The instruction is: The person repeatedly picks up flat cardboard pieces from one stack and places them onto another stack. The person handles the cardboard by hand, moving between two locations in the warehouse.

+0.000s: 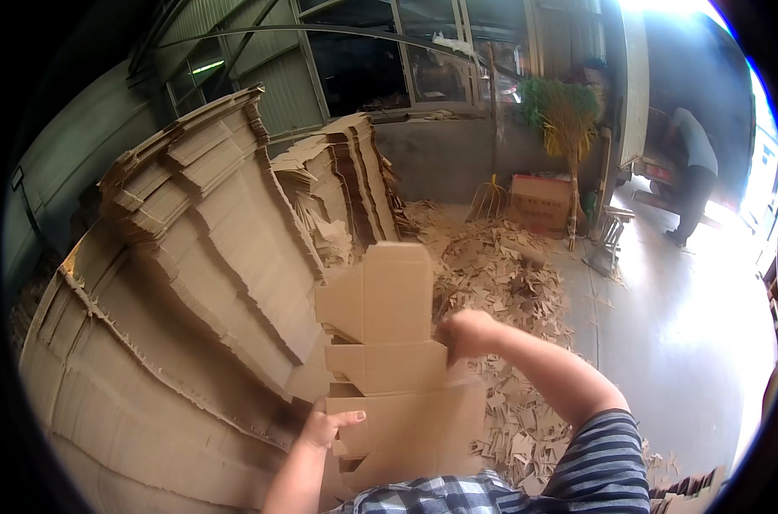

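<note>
head view, from where i stand | left hand: grasping cardboard blank by its left edge, thumb uppermost | cardboard blank: between both hands | right hand: curled at blank's right edge, blurred, grip i cannot tell | cardboard scraps: beyond right hand | cardboard stacks: left of left hand

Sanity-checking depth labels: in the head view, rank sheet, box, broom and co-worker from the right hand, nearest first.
From the right hand:
1. Sheet: just to its left.
2. Box and broom: ahead and to the right, past the scraps; too close to call.
3. Co-worker: far right, bent over in the background.
</note>
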Demonstrator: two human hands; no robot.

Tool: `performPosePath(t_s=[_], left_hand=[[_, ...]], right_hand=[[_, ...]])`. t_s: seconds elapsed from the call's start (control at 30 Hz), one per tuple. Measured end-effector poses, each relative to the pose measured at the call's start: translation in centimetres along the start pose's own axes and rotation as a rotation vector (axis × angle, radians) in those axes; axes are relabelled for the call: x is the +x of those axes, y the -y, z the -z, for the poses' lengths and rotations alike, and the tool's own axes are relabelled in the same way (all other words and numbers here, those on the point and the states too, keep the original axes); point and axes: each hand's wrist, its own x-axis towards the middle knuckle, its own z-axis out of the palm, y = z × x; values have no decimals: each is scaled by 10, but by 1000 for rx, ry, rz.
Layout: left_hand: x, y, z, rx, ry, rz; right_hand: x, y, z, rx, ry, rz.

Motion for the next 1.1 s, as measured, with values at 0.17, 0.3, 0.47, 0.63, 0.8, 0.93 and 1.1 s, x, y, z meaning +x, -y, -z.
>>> performPosePath(t_s=[0.17,0.3,0.47,0.63,0.8,0.93,1.1], left_hand=[[6,11,-5,20,-123,149],[3,1,-4,27,-194,158],[8,-5,19,-86,-274,119],[28,-12,9,-178,-327,-53],[38,-33,-15,-240,-233,-99],[42,-20,-41,-227,-259,-91],[31,1,-50,8,-287,-117]], right_hand=[[13,14,-55,-131,-246,-256],[23,-33,-20,-8,-256,-544],[-44,-110,-23,20,-197,-770],[-92,-97,-109,892,74,-314],[-86,-14,-166,444,-492,-166],[-77,1,-167,397,-587,-279],[-85,-4,-173,661,-290,-524]])
